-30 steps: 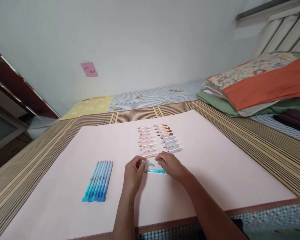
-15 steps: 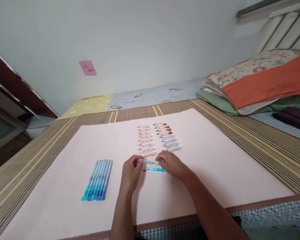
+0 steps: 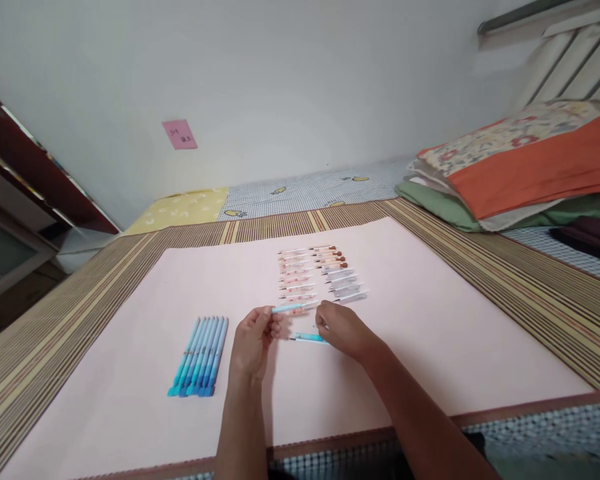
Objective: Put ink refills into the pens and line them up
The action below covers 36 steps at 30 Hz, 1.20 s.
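- My landmark is the row of blue pens, lying side by side on the pale pink sheet.
- To the right of that row, my left hand has its thumb and forefinger pinched on one end of a light blue pen; the other fingers curl loosely below.
- That pen is raised off the sheet, right of the row, its far end pointing toward my right hand.
- My right hand, farther right of the row, has its fingers curled in; I can't tell whether they grip anything.
- A bright blue pen lies right of the row, partly hidden by my right hand.
- Beyond the row and to its right lie pink-patterned pens, with brown-topped pens and grey pens farther right.
- Well beyond the row, a pink note is on the wall.
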Tool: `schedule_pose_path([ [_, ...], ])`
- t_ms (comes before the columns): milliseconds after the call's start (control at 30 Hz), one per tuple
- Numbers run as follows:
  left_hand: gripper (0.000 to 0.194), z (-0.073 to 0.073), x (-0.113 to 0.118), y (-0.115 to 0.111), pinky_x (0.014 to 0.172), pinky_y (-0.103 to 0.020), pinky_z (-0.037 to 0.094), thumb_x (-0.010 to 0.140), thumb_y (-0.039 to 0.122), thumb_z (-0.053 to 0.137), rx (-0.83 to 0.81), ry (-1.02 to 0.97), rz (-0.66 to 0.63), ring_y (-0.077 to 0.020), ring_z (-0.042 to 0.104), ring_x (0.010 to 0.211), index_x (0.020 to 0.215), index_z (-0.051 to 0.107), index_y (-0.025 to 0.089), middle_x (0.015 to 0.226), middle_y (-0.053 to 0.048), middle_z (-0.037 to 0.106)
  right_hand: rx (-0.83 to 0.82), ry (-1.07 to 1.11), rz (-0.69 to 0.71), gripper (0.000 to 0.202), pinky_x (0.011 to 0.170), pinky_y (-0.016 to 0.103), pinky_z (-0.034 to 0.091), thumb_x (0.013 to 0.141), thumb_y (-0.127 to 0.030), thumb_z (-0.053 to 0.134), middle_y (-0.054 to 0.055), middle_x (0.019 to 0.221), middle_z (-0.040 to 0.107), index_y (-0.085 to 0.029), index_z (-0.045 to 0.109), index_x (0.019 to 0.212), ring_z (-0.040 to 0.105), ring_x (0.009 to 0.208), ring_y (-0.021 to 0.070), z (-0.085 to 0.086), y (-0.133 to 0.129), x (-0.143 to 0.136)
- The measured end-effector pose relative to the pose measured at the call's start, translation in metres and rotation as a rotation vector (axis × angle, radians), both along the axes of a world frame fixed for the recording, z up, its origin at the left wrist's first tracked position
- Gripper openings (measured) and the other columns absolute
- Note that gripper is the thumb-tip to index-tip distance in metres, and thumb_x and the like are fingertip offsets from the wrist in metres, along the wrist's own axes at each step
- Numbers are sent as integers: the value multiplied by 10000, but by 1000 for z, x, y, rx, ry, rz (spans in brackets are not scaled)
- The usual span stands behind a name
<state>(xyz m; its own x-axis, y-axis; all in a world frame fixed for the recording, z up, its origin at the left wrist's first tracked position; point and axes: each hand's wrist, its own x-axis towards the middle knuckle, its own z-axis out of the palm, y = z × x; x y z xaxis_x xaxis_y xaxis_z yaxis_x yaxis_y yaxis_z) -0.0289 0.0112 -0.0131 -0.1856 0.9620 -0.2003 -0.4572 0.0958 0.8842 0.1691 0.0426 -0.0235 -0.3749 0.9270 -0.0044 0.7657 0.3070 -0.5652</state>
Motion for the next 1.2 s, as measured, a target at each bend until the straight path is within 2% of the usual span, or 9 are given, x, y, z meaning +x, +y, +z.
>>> schedule_pose_path([
  [167, 470, 3, 0, -1, 491, -172, 461, 525, 388, 941, -7, -85, 11, -79, 568, 530, 779, 653, 116, 670, -38, 701, 21, 89, -50, 163, 631, 238, 348, 747, -27, 524, 21, 786, 616, -182, 539, 698, 541, 708, 137, 0, 1, 9],
  [333, 455, 2, -1, -1, 499, -167, 473, 535, 371, 939, -7, -138, 15, -74, 576, 536, 789, 665, 112, 671, -31, 702, -59, 570, -108, 27, 588, 241, 403, 812, -202, 580, -31, 665, 546, -186, 602, 812, 515, 607, 127, -8, 6, 15],
  [467, 420, 1, -1, -1, 505, -164, 479, 578, 357, 924, 0, -150, -1, -68, 575, 533, 797, 664, 111, 679, -26, 704, -50, 690, -47, 264, 619, 256, 448, 865, -228, 525, -7, 798, 587, -187, 671, 1081, 542, 632, 118, -8, 6, 13],
  [600, 274, 4, 0, -2, 500, -172, 497, 712, 285, 847, -31, -192, 10, -87, 604, 543, 786, 653, 107, 694, -54, 712, -20, 632, -40, 209, 607, 268, 460, 861, -207, 508, 14, 808, 605, -181, 711, 907, 558, 615, 118, -5, 4, 11],
  [700, 113, 9, 2, -1, 552, -198, 550, 885, 191, 660, -130, -316, 58, -151, 699, 687, 848, 655, 85, 787, -119, 732, -132, 717, -84, 141, 586, 263, 465, 849, -236, 549, -12, 701, 591, -174, 671, 884, 567, 594, 125, -6, 3, 10],
  [867, 183, 16, 0, 1, 633, -203, 571, 955, 81, 475, -239, -574, 190, -126, 696, 734, 809, 579, 116, 792, -89, 691, -247, 819, -93, 127, 633, 284, 509, 812, -277, 652, -10, 658, 636, -165, 652, 872, 626, 627, 141, -8, 2, 7],
  [1000, 255, 11, 2, -2, 434, -144, 373, 931, 141, 525, -166, -585, -11, -37, 431, 433, 680, 480, 159, 547, 54, 444, -287, 903, -94, 178, 668, 305, 536, 784, -317, 719, 23, 708, 695, -161, 652, 840, 668, 667, 155, -4, -1, 1],
  [1100, 263, 7, 10, -6, 393, -160, 202, 848, 267, 695, -16, -333, -186, -17, 232, 386, 704, 503, 159, 510, 107, 318, -268, 976, -60, 183, 689, 306, 543, 763, -313, 746, 18, 735, 696, -165, 659, 826, 681, 708, 161, 3, -5, -5],
  [1200, 324, 6, 18, -8, 419, -173, 121, 770, 383, 793, 60, -74, -273, -16, 166, 404, 795, 568, 152, 497, 128, 280, -222, 987, -40, 160, 675, 299, 536, 748, -296, 751, 0, 710, 672, -171, 671, 807, 660, 683, 153, 12, -10, -10],
])
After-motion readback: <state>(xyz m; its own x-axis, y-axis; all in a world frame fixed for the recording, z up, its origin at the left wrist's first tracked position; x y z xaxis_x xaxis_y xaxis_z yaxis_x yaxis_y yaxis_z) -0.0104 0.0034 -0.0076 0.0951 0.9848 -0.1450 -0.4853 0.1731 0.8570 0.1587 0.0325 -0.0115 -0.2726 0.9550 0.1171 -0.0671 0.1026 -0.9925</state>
